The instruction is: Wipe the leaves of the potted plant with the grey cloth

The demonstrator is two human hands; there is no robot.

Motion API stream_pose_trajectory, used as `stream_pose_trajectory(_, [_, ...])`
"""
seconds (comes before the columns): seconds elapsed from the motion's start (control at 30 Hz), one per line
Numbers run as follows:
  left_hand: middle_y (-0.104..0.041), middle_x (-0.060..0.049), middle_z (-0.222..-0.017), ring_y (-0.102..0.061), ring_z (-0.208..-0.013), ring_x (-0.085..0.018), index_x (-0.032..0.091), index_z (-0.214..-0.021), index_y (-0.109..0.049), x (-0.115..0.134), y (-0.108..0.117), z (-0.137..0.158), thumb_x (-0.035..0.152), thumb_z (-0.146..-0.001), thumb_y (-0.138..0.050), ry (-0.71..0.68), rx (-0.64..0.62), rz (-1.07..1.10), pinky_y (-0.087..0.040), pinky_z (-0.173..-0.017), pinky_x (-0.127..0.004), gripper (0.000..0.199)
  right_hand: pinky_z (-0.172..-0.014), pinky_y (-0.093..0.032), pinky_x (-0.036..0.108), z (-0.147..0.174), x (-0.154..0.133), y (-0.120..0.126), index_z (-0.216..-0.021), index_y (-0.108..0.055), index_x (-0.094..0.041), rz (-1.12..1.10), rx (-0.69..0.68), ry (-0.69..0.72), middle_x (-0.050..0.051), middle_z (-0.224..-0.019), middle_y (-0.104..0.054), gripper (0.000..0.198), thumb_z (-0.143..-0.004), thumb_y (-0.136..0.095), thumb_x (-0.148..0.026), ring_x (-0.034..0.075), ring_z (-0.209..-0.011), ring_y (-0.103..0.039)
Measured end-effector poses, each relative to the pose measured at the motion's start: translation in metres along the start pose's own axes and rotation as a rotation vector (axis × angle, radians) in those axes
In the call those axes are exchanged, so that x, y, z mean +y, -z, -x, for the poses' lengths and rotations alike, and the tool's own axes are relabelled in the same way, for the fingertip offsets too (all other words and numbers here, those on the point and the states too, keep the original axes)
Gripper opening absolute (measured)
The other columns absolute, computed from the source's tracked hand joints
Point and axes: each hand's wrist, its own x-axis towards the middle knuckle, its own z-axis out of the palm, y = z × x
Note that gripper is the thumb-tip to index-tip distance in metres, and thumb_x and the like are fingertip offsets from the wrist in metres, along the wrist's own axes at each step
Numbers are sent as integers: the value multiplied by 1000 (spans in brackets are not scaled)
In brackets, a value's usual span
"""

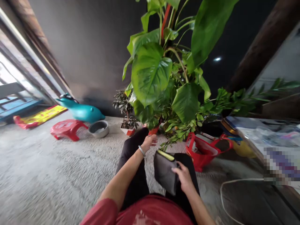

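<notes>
My right hand (183,177) grips a dark grey, dustpan-like object (165,172) by its right side, above my right thigh. A yellow-green strip runs along its far edge; I cannot make out its exact kind. Over my left knee, my left hand (149,142) reaches forward with its fingers loosely extended and nothing seen in them. It is close to a red pot (153,130) under a large leafy plant (152,72). A smaller dark-leaved plant (126,106) stands in a white and red pot just left of my knee.
To the left are a teal animal-shaped toy (83,112), a red plastic stool (67,128), a grey bowl (98,129) and a yellow sheet (44,115). A red basket (203,153) sits at the right, beside a low table (253,137) with a pale cable (222,200) below.
</notes>
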Motion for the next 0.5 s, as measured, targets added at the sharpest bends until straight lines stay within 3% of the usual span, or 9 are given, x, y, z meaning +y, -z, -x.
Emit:
stream_pose_trajectory(0.13, [-71,-4,-81,-65,-72,-17,16,-92,-69,-57,-12,41,26,-91,-66,35,-44,-239,-53,-70,-28,11,-71,-59,40,-15,15,16,-75,-72,-24,-298,136,-42,0,-73,-77,33,-46,-81,-37,26,-69,-72])
stream_pose_trajectory(0.23, [-73,-5,-84,-67,-86,-20,14,-89,-75,-76,-26,62,18,-85,-70,-37,-13,-376,-54,-81,-29,7,-75,-61,42,-25,22,22,-76,-70,-23,-345,147,-27,0,-75,-77,36,-45,-83,-36,25,-72,-72])
stream_pose_trajectory(0.5, [-77,-13,-125,-70,-110,-26,12,-132,-74,-100,-32,101,15,-85,-67,-284,21,-717,-55,-102,-35,47,-82,-58,41,-19,23,32,-84,-75,-22,-319,104,57,1,-80,-78,40,-49,-83,-40,26,-81,-72])
